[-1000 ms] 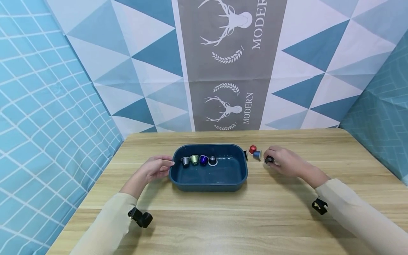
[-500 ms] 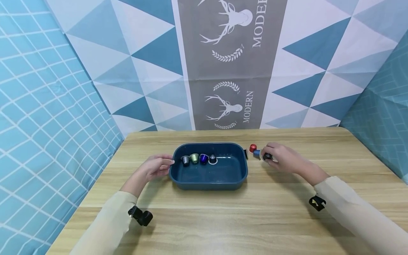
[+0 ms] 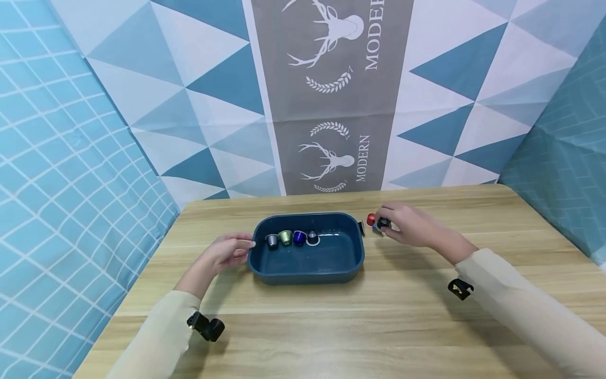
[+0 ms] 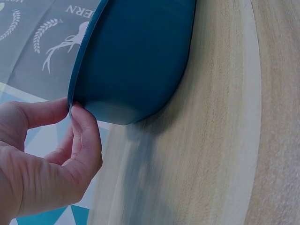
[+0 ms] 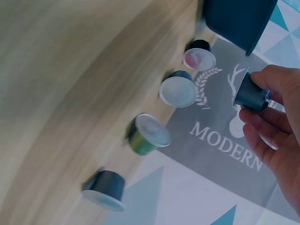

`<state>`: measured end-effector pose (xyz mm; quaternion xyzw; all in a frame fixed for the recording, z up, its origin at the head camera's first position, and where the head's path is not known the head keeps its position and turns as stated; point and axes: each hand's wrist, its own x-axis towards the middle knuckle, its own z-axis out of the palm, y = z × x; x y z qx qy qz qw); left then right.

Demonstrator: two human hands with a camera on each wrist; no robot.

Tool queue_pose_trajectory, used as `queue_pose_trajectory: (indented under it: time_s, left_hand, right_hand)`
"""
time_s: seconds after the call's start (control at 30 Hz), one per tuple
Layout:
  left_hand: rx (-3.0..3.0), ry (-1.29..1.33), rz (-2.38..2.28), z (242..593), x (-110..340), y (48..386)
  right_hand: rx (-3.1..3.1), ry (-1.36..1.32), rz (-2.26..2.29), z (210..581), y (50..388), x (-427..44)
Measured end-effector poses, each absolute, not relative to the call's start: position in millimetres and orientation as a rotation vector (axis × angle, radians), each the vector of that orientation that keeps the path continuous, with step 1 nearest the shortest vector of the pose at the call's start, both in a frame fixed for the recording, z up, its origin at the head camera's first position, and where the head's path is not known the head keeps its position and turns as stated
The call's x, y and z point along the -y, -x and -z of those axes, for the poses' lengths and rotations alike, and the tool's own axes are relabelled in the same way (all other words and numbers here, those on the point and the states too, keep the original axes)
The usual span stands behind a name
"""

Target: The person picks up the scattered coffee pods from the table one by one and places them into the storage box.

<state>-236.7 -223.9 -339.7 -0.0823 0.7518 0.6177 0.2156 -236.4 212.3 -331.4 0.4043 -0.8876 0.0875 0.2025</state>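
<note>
- My right hand (image 3: 409, 226): thumb and fingers closed round a dark capsule (image 5: 253, 93), pinching its sides.
- Dark capsule: right of the bin (image 3: 307, 279), partly covering a blue capsule (image 3: 376, 228) in the head view; cannot tell whether they touch.
- Red capsule (image 3: 371, 219): just left of the blue one, slightly farther.
- My left hand (image 4: 51, 173): thumb and fingertips pinch the bin's left rim.
- Inside the bin, left to right: silver capsule (image 3: 272, 241), green capsule (image 3: 285, 237), purple capsule (image 3: 299, 238), black capsule (image 3: 312, 238).
- Bin rests on the wooden table (image 3: 303, 331).
</note>
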Motion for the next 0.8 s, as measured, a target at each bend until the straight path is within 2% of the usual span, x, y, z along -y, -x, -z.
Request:
queue_pose_trajectory:
  time_s: [0.8]
  left_hand:
    - [-2.07, 0.213, -1.71, 339.0, 223.3, 237.2]
  right_hand:
    - [2.507, -1.248, -0.28, 299.2, 244.5, -171.9]
